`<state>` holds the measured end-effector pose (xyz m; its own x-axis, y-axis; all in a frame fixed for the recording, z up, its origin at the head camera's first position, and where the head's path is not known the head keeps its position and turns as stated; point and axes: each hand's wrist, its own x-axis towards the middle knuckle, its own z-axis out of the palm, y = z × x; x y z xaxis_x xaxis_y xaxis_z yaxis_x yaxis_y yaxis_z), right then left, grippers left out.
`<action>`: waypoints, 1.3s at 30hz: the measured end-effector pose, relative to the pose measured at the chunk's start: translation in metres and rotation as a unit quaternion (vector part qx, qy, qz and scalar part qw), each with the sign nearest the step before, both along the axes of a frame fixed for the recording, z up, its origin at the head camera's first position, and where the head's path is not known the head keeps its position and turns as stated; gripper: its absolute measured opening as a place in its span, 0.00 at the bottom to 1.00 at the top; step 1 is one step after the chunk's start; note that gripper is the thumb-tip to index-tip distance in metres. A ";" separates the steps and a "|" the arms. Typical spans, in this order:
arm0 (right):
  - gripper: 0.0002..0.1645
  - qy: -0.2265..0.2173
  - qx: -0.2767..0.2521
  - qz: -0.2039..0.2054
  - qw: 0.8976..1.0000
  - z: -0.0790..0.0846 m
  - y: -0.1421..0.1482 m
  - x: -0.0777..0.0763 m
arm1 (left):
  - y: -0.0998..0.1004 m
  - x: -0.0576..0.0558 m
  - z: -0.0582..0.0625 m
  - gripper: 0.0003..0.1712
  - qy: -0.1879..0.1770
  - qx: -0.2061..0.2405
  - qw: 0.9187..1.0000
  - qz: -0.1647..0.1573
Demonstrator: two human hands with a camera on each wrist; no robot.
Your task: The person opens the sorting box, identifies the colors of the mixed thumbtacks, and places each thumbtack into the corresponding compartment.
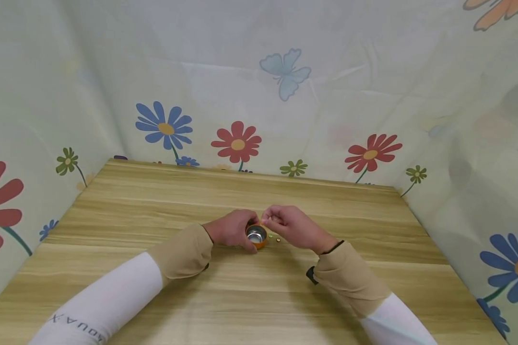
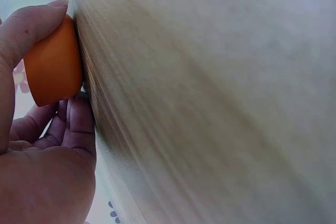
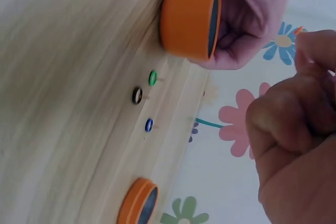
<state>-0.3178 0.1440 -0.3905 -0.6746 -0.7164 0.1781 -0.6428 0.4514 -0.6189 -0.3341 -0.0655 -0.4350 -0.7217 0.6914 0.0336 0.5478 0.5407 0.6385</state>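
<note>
My left hand (image 1: pixel 235 229) grips a small round orange container (image 1: pixel 256 235), its mouth upward and its inside shiny metal. Thumb and fingers (image 2: pixel 79 121) curl round its sides as it stands on the wooden table. Close beside the rim is my right hand (image 1: pixel 289 225), thumb and forefinger pinched together. A tiny orange thing (image 3: pixel 298 30) shows at those fingertips; its shape is mostly hidden. On the table by the container lie three little rings: a green ring (image 3: pixel 153 77), a black ring (image 3: pixel 137 95) and a blue ring (image 3: pixel 149 125).
An orange lid (image 3: pixel 137 201) lies on the table beyond the rings in the right wrist view; in the head view the right hand hides it. Cloth walls (image 1: pixel 224 86) printed with flowers and a butterfly rise along the table's back and side edges (image 1: pixel 250 171).
</note>
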 end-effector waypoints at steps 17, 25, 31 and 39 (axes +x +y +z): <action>0.02 0.098 0.129 -0.021 0.986 -0.005 -0.015 -0.007 | 0.000 0.000 0.002 0.29 0.024 -0.017 1.000 -0.001; 0.03 0.134 0.169 0.010 0.976 -0.015 -0.024 -0.013 | 0.000 -0.001 0.000 0.29 0.027 -0.012 1.000 -0.002; 0.06 0.173 0.180 0.033 0.968 -0.023 -0.031 -0.017 | -0.001 -0.001 0.000 0.31 0.030 -0.027 0.999 0.005; 0.13 0.207 0.198 0.029 0.958 -0.026 -0.034 -0.016 | -0.003 -0.002 -0.002 0.28 0.032 -0.004 0.999 -0.008</action>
